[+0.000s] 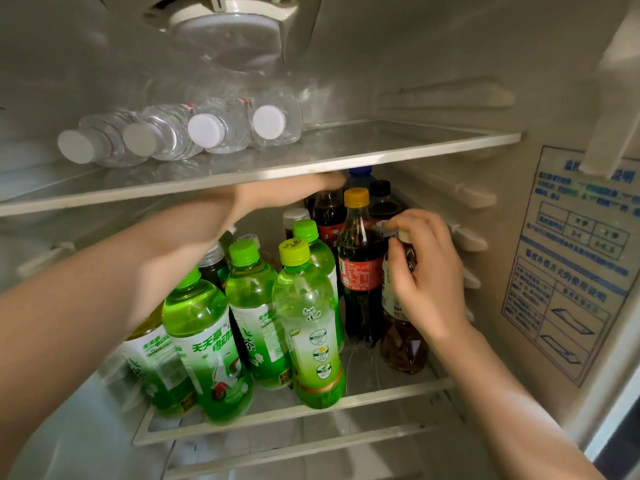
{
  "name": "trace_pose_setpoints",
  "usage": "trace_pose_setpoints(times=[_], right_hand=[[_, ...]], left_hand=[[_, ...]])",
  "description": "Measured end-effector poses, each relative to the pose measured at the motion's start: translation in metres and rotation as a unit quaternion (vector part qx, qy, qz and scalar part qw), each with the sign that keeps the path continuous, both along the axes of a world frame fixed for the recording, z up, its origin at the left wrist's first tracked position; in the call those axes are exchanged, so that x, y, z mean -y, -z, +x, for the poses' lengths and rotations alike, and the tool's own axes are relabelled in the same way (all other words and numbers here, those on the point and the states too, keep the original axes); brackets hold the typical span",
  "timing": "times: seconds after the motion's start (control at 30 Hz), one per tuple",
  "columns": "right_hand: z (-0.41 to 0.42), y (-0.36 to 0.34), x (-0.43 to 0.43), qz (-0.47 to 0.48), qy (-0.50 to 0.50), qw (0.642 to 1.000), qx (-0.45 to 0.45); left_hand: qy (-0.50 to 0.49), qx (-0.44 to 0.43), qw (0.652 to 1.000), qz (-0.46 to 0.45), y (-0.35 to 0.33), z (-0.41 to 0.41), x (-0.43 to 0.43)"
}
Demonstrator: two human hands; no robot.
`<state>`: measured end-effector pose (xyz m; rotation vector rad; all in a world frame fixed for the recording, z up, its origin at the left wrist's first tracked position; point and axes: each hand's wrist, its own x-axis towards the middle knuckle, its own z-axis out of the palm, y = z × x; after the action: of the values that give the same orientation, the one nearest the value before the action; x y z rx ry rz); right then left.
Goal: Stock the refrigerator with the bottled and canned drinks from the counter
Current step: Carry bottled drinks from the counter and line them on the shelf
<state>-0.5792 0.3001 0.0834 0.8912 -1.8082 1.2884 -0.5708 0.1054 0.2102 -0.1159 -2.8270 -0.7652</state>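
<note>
Clamped right hand (427, 275) round neck of brown tea bottle (403, 344), upright on lower shelf (381, 393) beside cola bottle (360, 268), held left hand (287, 195) deep under upper shelf (381, 155), grip untellable, saw water bottles (207, 131) lying flat on it

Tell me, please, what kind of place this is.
The inside of a refrigerator: a glass shelf, water bottles lying on it, green tea bottles standing below, an instruction sticker on the wall.

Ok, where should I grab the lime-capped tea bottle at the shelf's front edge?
Take the lime-capped bottle by its neck, under the cap, coming from the front. It stands upright at the shelf edge, front clear, while green bottles crowd its body on the left and behind; the narrow neck likely leaves finger room.
</note>
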Motion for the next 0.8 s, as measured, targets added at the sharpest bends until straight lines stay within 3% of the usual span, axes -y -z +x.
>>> trace_pose_setpoints(times=[0.1, 0.27, 0.8], right_hand=[[0.003, 0.001, -0.005, -0.021, 0.002, 1.000, 0.010], [0.007, 0.003, -0.013, -0.041, 0.023, 0.999, 0.008], [0.010, 0.005, -0.019, -0.045, 0.041, 0.998, 0.011]], left_hand=[[0.057, 0.020, 0.998, -0.025, 0.003, 0.003, -0.016], [0.052, -0.002, 0.992, -0.112, 0.010, 0.001, -0.019], [-0.135, -0.023, 0.970, -0.202, 0.015, -0.027, -0.015]])
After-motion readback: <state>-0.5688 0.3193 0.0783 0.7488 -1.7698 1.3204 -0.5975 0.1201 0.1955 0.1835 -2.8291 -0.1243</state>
